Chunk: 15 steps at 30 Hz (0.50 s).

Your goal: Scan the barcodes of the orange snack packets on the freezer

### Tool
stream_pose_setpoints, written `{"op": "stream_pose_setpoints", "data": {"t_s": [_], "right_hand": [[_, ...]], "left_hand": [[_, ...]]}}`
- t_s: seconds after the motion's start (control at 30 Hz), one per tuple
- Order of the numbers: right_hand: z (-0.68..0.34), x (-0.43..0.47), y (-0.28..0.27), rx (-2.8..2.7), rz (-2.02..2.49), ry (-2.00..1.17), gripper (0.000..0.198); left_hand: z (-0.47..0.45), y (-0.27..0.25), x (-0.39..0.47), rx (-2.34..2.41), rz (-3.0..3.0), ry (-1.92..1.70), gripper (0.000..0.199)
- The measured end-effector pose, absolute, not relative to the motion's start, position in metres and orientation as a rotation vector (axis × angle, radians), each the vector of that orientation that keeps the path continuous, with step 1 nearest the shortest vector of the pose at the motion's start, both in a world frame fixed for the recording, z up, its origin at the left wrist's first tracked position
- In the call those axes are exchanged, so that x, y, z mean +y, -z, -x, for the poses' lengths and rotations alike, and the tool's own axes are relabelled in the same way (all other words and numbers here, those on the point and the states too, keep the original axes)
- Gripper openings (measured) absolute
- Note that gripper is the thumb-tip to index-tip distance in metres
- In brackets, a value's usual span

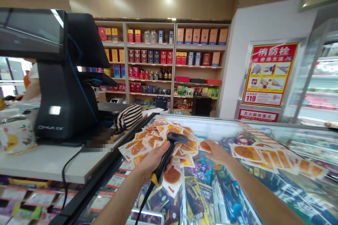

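My left hand (157,154) is wrapped around the handle of a black barcode scanner (178,137), whose cable trails down toward me. The scanner's head is over a heap of flat packets (151,142), clear and white with orange labels and a round brown food inside. At the heap's right edge, my right hand (218,154) has its fingers closed on one such packet (202,145). Another packet (172,175) lies just below the scanner. Farther right, a row of similar packets (266,156) is spread over the glass top of a chest freezer (211,121).
Bagged frozen goods (206,197) show through the glass. At left, a black till (66,95) stands on a white counter (52,163), with a striped cloth item (129,116) beside it. Shelves of boxes (150,56) line the back wall. Part of another person (33,84) shows behind the till.
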State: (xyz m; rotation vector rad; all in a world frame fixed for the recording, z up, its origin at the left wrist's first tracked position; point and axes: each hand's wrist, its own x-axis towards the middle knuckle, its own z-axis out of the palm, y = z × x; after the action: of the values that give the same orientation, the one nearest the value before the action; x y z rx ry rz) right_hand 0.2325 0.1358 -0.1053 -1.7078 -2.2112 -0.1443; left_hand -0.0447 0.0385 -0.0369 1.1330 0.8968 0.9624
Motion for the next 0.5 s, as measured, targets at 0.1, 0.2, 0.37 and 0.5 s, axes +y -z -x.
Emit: {"op": "stream_pose_setpoints", "data": {"t_s": [0.1,0.2,0.37,0.5], "right_hand": [[-0.234,0.141,0.11,-2.201,1.728,0.101,0.039],[-0.249,0.138,0.111,-1.929,1.775,0.093,0.038],[-0.268,0.127,0.118,-1.373,1.509,-0.396,0.038],[-0.266,0.122,0.126,-1.147,1.287,-0.662,0.041]], "left_hand": [[0.046,0.034,0.033,0.899,-1.129,-0.958,0.038],[0.047,0.035,0.031,0.881,-1.114,-0.945,0.039],[0.037,0.037,0.029,0.722,-1.107,-0.871,0.039],[0.027,0.036,0.028,0.679,-1.162,-0.812,0.038]]}}
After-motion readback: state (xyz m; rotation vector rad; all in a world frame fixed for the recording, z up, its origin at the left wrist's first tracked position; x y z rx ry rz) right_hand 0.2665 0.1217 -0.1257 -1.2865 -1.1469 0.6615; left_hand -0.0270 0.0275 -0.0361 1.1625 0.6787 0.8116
